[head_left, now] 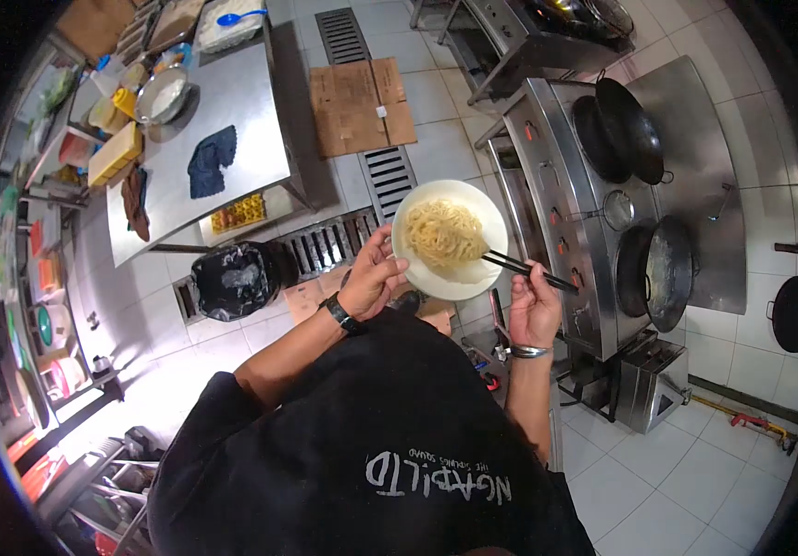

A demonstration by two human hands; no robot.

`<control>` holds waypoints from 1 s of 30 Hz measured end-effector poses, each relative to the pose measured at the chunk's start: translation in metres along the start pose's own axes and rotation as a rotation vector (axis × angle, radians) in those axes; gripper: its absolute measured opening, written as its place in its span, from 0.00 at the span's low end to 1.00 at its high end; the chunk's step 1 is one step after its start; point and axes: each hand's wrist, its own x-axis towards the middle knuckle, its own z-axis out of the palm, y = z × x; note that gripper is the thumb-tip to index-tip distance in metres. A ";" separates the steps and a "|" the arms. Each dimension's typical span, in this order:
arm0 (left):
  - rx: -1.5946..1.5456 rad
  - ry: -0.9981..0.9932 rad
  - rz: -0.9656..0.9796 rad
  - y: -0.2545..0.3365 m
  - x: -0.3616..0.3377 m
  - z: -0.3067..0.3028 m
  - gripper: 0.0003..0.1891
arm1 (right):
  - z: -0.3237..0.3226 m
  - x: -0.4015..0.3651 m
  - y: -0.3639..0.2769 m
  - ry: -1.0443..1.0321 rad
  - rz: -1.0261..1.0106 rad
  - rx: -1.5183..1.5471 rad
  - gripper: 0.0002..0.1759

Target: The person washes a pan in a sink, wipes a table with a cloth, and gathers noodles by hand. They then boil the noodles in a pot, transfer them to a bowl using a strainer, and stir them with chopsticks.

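Observation:
My left hand [370,284] grips the left rim of a white plate [461,285], its thumb on top of the edge and the other fingers mostly hidden underneath. A mound of pale yellow noodles [442,233] lies on the plate. My right hand [535,307] is closed around a pair of black chopsticks [530,271]. The chopstick tips reach over the plate's right rim and touch the noodles' right side. A dark watch is on my left wrist, and a metal bracelet is on the right one.
To the right, a steel stove [577,208] carries several woks, one wok [669,273] holding liquid. A steel table [255,116] at left bears a blue cloth [213,162] and a metal bowl [163,94]. Below it stands a black-lined bin [237,280]; cardboard [359,109] lies on the floor.

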 end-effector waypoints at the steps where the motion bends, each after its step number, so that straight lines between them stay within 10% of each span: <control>1: -0.021 -0.013 0.013 0.000 0.001 -0.001 0.28 | 0.004 -0.002 -0.005 -0.001 0.000 -0.001 0.09; 21: 0.008 -0.011 -0.048 -0.006 0.010 -0.023 0.29 | 0.104 -0.034 -0.116 -0.180 -0.432 -0.062 0.13; 30: 0.010 -0.025 0.008 0.009 -0.004 0.003 0.31 | 0.117 -0.043 -0.060 -0.066 -0.636 -0.953 0.08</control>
